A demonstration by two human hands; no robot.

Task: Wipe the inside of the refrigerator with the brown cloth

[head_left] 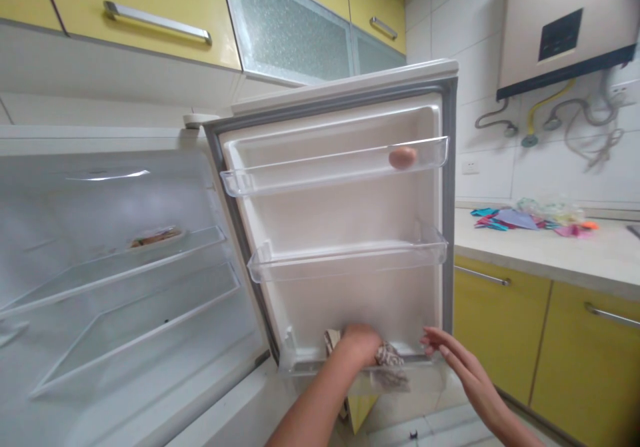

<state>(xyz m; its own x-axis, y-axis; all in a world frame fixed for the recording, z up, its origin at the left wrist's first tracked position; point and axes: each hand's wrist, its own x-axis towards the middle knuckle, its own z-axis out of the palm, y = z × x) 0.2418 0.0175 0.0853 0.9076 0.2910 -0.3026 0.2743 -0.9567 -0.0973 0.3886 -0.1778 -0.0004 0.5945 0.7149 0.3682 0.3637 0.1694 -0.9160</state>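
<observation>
My left hand point(361, 344) reaches into the lowest clear door shelf point(427, 375) of the open fridge door point(325, 214). Its fingers are closed around a patterned cloth point(389, 355), which shows on both sides of the hand and through the shelf's front. At the right end of the same shelf is my right hand point(453, 355), fingers stretched out and holding nothing. The fingertips are close to the door's inner edge; whether they touch it I cannot tell.
An egg point(403, 158) sits in the top door shelf point(310, 172). Below it runs the middle door shelf point(350, 262). Inside the fridge, a packaged item point(156, 236) lies on a glass shelf point(115, 270). On the right, coloured cloths point(515, 218) lie on the counter point(540, 247).
</observation>
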